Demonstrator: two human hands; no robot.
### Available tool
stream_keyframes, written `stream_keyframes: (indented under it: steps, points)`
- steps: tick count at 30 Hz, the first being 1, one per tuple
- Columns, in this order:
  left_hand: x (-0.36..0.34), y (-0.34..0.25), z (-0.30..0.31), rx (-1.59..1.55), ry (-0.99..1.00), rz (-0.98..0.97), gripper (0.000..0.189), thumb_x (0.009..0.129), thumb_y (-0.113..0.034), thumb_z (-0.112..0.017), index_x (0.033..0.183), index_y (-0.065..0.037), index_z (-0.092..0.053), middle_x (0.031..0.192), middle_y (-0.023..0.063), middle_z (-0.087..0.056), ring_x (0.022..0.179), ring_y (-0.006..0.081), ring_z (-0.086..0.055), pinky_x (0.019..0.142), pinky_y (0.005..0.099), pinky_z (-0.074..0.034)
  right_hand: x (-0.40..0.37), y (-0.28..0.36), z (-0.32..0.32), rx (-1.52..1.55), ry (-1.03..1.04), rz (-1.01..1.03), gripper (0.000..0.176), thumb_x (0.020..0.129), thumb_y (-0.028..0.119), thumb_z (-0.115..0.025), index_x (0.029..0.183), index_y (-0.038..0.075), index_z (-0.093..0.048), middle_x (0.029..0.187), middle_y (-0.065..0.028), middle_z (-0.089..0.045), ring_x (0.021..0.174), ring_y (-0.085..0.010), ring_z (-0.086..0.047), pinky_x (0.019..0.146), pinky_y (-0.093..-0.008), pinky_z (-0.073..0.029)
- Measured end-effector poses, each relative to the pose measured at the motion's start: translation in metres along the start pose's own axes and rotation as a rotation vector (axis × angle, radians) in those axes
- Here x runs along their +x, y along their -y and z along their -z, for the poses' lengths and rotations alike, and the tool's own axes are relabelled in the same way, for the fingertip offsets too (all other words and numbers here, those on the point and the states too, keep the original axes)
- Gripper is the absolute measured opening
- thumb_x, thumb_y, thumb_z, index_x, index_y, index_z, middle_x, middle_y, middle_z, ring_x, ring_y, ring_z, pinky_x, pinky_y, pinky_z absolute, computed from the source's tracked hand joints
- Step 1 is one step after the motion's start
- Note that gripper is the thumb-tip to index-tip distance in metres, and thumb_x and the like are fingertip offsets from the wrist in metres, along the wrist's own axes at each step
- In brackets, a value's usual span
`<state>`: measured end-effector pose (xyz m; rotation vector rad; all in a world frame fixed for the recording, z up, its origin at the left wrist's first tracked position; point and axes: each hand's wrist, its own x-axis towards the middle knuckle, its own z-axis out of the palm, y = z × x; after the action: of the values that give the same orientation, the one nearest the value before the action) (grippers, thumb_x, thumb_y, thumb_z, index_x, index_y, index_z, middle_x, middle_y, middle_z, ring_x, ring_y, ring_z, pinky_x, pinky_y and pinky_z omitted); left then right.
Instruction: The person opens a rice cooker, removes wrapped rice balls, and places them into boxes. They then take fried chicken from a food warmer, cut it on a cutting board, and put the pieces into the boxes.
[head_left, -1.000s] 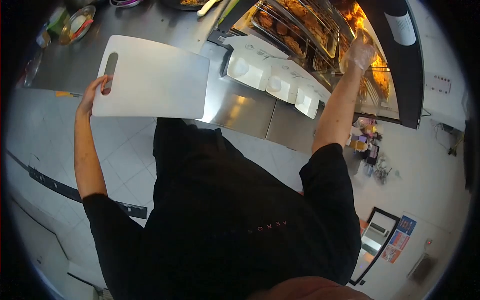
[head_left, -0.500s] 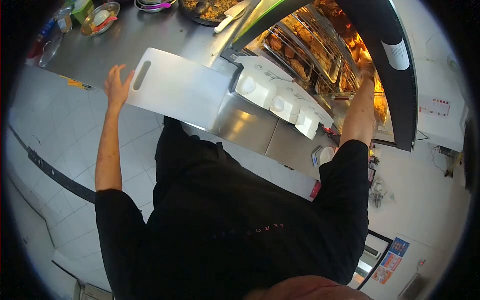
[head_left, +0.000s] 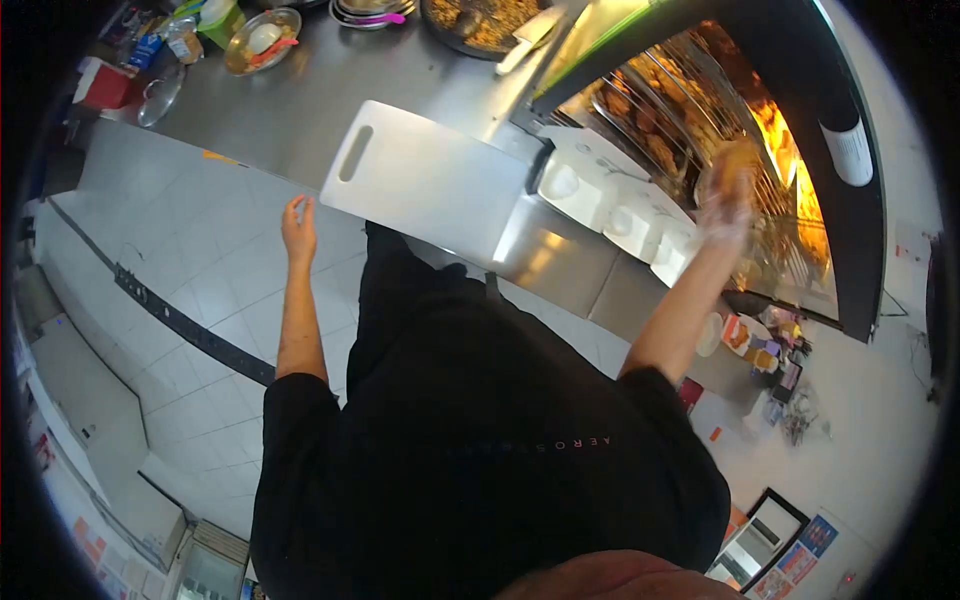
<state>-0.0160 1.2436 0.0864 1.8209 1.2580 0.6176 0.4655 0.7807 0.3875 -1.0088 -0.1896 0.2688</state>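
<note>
– Where's the fried piece (head_left: 735, 160)?
– Upper right, at the gloved right hand (head_left: 722, 210); blurred, can't tell the grip. Left hand (head_left: 298, 228) is spread beside the board (head_left: 430, 180).
– Best move it steadily, boardward.

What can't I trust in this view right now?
Head view:
- right hand: motion-blurred; its grip cannot be told.
- pan: cut off by the top edge.
- warmer trays: glare washes out the food.
- white boxes: rightmost partly behind the right forearm.
</note>
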Motion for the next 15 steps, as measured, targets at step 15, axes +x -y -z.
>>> stream_keyframes:
  steps: [15]
  points:
    - [0.1, 0.006, 0.068, -0.195, 0.066, 0.13, 0.028, 0.099, -0.026, -0.055, 0.112, -0.002, -0.063, 0.11, 0.0075, -0.065, 0.103, 0.0185, -0.058, 0.094, 0.0311, -0.042, -0.117, -0.36, -0.171, -1.467, 0.83, 0.622, 0.029, 0.089, 0.022, -0.056, 0.113, 0.006, -0.06, 0.1, -0.0129, -0.064, 0.102, -0.0312, -0.059, 0.091, -0.0444, -0.046]
